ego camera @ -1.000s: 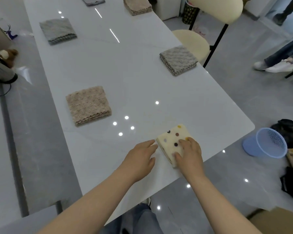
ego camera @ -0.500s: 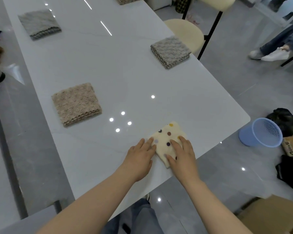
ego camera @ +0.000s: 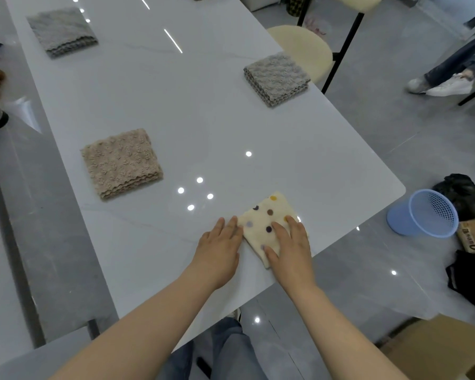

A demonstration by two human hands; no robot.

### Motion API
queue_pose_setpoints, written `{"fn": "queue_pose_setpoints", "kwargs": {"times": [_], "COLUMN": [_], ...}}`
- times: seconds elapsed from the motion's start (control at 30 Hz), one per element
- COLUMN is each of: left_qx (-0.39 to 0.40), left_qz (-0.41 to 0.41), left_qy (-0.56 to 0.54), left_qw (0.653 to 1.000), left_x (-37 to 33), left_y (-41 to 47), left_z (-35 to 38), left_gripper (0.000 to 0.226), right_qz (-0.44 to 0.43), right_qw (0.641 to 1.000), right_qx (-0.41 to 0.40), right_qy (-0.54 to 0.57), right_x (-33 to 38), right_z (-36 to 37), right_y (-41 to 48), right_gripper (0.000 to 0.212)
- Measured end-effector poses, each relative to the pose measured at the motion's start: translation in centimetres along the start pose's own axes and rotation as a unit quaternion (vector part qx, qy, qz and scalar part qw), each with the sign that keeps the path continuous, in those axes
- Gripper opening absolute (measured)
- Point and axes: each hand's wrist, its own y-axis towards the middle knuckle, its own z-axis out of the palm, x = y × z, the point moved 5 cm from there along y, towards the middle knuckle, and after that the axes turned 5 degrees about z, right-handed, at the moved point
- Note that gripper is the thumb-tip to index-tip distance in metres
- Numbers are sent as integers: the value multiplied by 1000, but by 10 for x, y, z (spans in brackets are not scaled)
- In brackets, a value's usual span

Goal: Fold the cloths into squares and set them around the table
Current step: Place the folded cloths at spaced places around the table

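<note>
1. At the far left of the white table (ego camera: 176,105) lies a grey folded cloth (ego camera: 62,31), a square with its stacked edges facing the near side.
2. Nearer, along the left side, a beige folded cloth (ego camera: 121,163) lies flat, also a layered square, well apart from the grey one.
3. The left hand (ego camera: 220,248) rests palm down on the table top near the near edge. Its fingers are straight and close together, and the fingertips touch the left edge of the dotted cloth.
4. The dotted cloth (ego camera: 268,218), cream with purple, brown and yellow spots, lies folded into a small square at the near right corner of the table, between the two hands.
5. The right hand (ego camera: 291,248) lies flat on the near right part of the dotted cloth, fingers straight and slightly spread, pressing it onto the table.
6. Farther back, at the right edge of the table, a second grey cloth (ego camera: 277,76) sits folded in a thick square.
7. Just beyond that edge stands a cream stool (ego camera: 299,48) with black legs.
8. On the floor to the right, a blue mesh basket (ego camera: 422,213) leans tilted beside a black bag (ego camera: 461,196).
9. A cardboard box (ego camera: 444,349) sits at the near right.
</note>
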Motion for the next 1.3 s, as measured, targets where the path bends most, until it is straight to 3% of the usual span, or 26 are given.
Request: {"fn": "queue_pose_setpoints", "kwargs": {"times": [0.23, 0.6, 0.87, 1.1, 1.3], "left_qx": [-31, -178, -174, -148, -139], "left_qz": [-29, -69, -80, -25, 13], "left_qy": [-58, -213, -239, -212, -207], "left_qw": [997, 958, 952, 966, 968], "left_x": [1, 41, 115, 192, 219], "left_y": [-5, -63, -100, -135, -143], "left_z": [-6, -32, -50, -71, -80], "left_gripper": [57, 42, 38, 35, 34], "right_qz": [11, -28, -30, 29, 53], "right_qw": [1000, 996, 992, 992, 989], "right_qx": [7, -20, 0, -29, -55], "right_qy": [16, 86, 121, 120, 126], "right_x": [3, 58, 144, 206, 234], "right_z": [-4, -16, 17, 51, 58], "right_y": [-3, -38, -57, -80, -95], "right_gripper": [55, 46, 39, 38, 38]}}
